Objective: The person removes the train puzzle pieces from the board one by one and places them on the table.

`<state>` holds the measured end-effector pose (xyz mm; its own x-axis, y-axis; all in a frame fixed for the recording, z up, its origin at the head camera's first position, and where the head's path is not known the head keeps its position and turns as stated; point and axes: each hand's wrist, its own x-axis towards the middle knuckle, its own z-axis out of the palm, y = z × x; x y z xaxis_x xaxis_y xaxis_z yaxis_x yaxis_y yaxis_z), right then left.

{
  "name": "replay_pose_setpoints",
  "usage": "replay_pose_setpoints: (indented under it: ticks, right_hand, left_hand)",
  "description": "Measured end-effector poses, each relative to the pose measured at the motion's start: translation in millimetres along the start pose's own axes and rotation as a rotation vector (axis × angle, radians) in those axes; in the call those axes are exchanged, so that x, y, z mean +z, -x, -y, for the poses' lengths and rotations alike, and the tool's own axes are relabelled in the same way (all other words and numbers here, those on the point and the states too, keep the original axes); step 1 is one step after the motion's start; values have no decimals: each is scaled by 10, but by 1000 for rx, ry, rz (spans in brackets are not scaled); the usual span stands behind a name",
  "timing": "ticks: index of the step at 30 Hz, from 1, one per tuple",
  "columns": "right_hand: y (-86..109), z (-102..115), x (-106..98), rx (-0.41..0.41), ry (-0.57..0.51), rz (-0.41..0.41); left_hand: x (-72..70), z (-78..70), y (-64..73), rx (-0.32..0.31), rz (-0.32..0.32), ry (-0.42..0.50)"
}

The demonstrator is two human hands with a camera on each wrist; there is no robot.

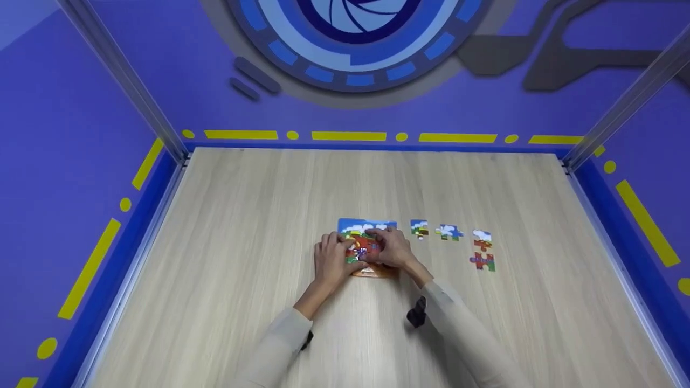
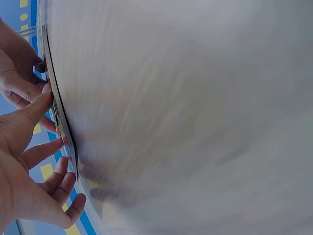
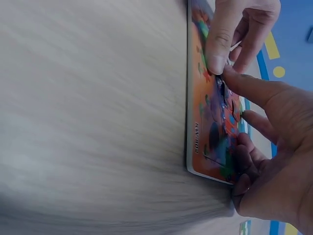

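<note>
I have the rectangular, orange-and-blue puzzle board (image 1: 367,222) at six o'clock of centre; left hand (image 1: 330,261) and right hand (image 1: 397,249) touch it, spread and ungripping. I'd press evenly. Multicoloured jigsaw pieces (image 1: 448,233) lie at its three o'clock.

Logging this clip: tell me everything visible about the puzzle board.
The puzzle board is a thin, rounded-corner rectangle with a glossy-looking, colourful print: blue along its far edge, orange along its near one, which carries a small printed mark. Its material is unclear. Cut lines show within the picture. It lies flat on the table, with the left hand and right hand touching and partly hiding it.
</note>
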<state>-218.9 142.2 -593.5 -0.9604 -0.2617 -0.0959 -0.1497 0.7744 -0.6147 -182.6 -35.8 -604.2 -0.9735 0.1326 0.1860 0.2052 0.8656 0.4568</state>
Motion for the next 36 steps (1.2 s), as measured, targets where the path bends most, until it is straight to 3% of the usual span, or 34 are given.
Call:
replay_pose_setpoints:
  ticks: [4, 11, 21, 30, 36]
  right_hand:
    - [11, 21, 26, 6, 36, -21]
    - [-4, 6, 23, 32, 7, -12]
    - [15, -75, 5, -53, -250, -79]
    - [66, -66, 34, -16, -298, -79]
    - [52, -105, 12, -26, -421, -50]
  left_hand:
    - [1, 5, 1, -3, 7, -8]
    - [13, 7, -4, 0, -2, -11]
    - [32, 6, -2, -3, -20, -4]
    - [18, 14, -12, -8, -7, -16]
    - [18, 21, -13, -3, -12, -14]
